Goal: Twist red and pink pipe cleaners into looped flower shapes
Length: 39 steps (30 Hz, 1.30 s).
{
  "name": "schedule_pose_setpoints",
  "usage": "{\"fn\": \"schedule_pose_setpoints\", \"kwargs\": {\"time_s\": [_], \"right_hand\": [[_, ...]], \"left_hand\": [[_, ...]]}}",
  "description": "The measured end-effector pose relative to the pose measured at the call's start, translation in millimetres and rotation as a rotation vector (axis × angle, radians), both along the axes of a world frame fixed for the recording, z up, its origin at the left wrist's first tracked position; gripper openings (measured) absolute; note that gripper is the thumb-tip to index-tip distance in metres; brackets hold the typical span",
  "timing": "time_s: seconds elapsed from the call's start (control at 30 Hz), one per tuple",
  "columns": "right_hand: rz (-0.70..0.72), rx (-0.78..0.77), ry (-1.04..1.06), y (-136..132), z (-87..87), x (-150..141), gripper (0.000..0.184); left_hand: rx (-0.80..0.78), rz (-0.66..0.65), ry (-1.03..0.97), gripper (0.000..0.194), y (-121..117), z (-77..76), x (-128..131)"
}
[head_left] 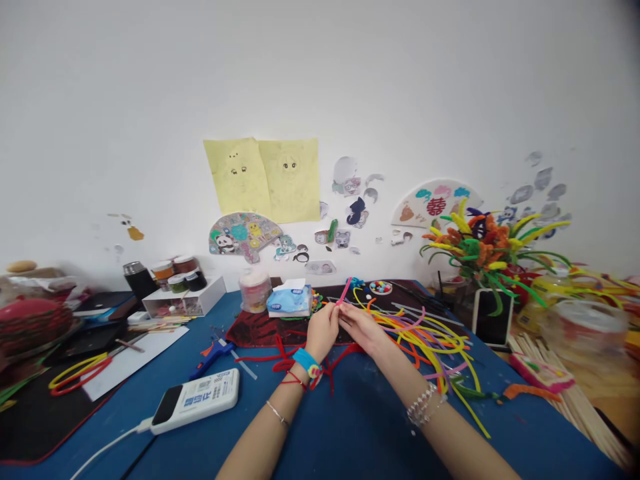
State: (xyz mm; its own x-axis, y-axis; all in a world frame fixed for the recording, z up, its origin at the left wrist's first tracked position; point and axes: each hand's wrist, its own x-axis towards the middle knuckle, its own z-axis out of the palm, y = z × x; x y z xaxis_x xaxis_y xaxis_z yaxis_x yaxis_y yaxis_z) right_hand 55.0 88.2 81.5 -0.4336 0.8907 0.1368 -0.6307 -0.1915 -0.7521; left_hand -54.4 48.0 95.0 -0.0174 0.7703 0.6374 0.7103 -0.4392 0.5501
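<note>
Both hands meet over the middle of the blue table, pinching a pink pipe cleaner (345,291) whose upper end sticks up and to the right. My left hand (323,328) has its fingers closed on the lower part of the stem. My right hand (361,325) presses its fingertips against the same spot from the other side. Fingers cover the stem's lower end. Red pipe cleaners (283,357) lie on the table behind and beside my left wrist. To the right of my right hand spreads a loose pile of yellow, orange and purple pipe cleaners (440,343).
A tissue pack (290,300) and a lidded tub (255,293) stand behind my hands. At left lie a blue glue gun (211,353) and a white power bank (197,400) with a cable. A pipe-cleaner bouquet (483,240) and a propped phone (493,318) stand at right.
</note>
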Motion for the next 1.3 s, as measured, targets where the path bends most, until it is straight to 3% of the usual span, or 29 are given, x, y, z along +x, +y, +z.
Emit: {"fn": "schedule_pose_setpoints", "kwargs": {"time_s": [0.17,0.3,0.47,0.57,0.7,0.83,0.93,1.03,1.13,1.23,1.3], "right_hand": [[0.13,0.068,0.006,-3.2,20.1,13.3,0.012],[0.101,0.173,-0.111,-13.2,36.8,18.3,0.015],[0.133,0.282,-0.287,-19.0,42.7,22.5,0.02],[0.062,0.374,-0.378,-19.1,44.4,23.8,0.026],[-0.129,0.446,-0.454,-15.6,48.0,24.1,0.029],[-0.248,0.369,-0.442,-7.2,46.5,23.2,0.03],[-0.267,0.357,-0.444,-3.5,42.2,20.3,0.03],[-0.435,0.51,-0.528,-7.3,38.5,16.0,0.027],[-0.714,0.804,-0.687,-14.2,36.5,14.6,0.023],[-0.856,1.01,-0.761,-16.3,36.4,18.7,0.024],[-0.888,1.014,-0.748,-15.0,38.6,23.3,0.022]], "left_hand": [[-0.099,-0.259,-0.105,0.036,-9.9,29.3,-4.4],[-0.372,-0.45,-0.216,0.042,-20.7,47.2,-11.7],[-0.612,-0.622,-0.31,0.044,-26.6,55.4,-21.7],[-0.683,-0.687,-0.421,0.045,-24.0,52.4,-25.6],[-0.773,-0.656,-0.577,0.041,-16.0,45.6,-27.4],[-0.664,-0.479,-0.652,0.031,-6.8,42.2,-28.7],[-0.598,-0.423,-0.645,0.032,-1.8,40.4,-28.7],[-0.572,-0.365,-0.616,0.039,-0.7,37.5,-26.4],[-0.566,-0.329,-0.653,0.042,-4.0,35.3,-21.1],[-0.622,-0.399,-0.784,0.041,-9.6,37.3,-13.5],[-0.606,-0.468,-0.876,0.036,-13.4,42.0,-9.1]]}}
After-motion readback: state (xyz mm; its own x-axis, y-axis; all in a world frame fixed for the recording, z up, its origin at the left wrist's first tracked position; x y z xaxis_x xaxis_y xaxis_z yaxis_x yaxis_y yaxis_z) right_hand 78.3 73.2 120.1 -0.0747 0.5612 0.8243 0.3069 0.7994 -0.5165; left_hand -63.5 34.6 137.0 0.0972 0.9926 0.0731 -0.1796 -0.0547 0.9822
